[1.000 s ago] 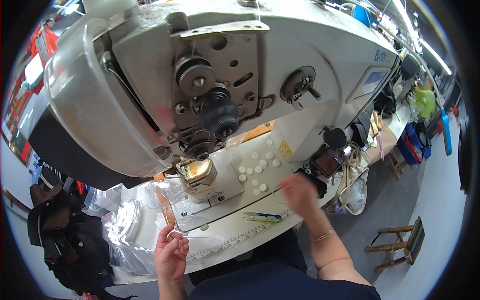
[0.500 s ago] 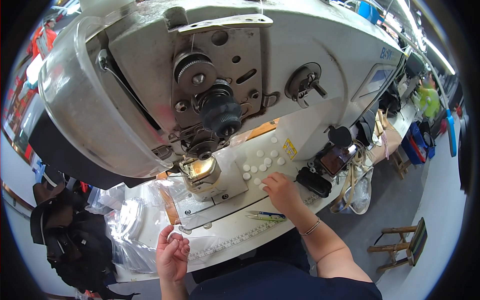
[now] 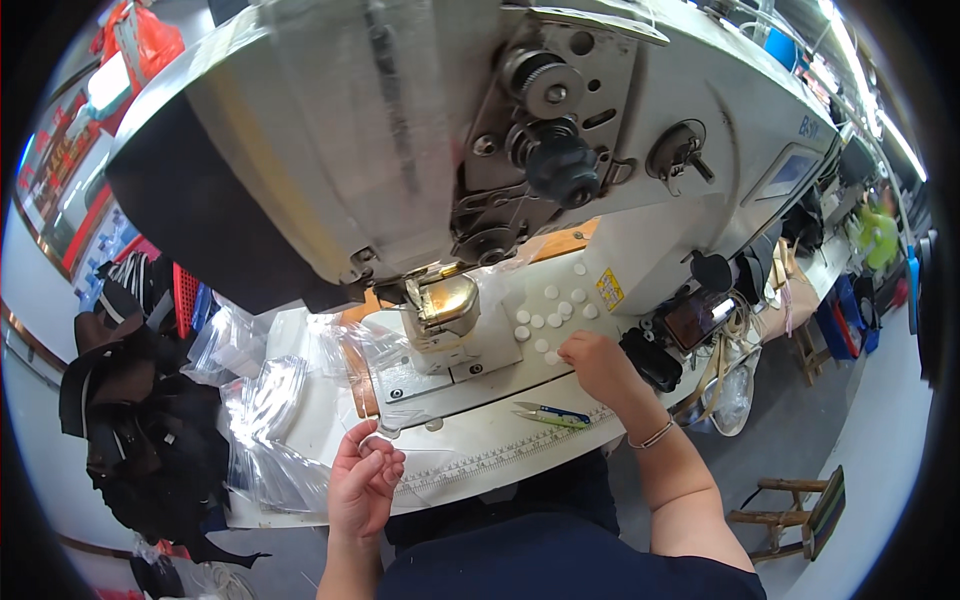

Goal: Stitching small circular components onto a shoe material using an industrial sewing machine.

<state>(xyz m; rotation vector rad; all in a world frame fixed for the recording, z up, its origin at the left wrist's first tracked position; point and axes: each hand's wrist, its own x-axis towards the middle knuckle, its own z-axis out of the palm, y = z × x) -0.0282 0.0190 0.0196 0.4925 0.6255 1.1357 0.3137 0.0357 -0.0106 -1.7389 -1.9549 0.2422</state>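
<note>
My left hand [image 3: 366, 482] is at the table's front edge, thumb and fingers curled together around a small clear plastic piece [image 3: 374, 444] whose exact kind I cannot make out. Over the sewing machine's flat bed, my right hand [image 3: 604, 368] has its fingertips pressed together beside a white disc [image 3: 553, 357]. Whether a disc is between those fingertips is hidden. Several more small white discs [image 3: 538, 321] lie scattered between that hand and the machine's metal work head [image 3: 447, 300]. Thread snips [image 3: 552, 414] with blue and green handles rest below the right hand.
The large sewing machine [image 3: 740, 150] overhangs the far side. Clear plastic bags [image 3: 270, 410] are heaped left, next to black fabric pieces [image 3: 150, 460]. A ruler tape [image 3: 500, 455] runs along the front edge. A black case [image 3: 650, 362] and a phone [image 3: 695, 318] sit right.
The view has shifted left, so the machine and table appear farther right. My right hand has moved slightly right along the discs. My left hand keeps its curled hold near the front edge.
</note>
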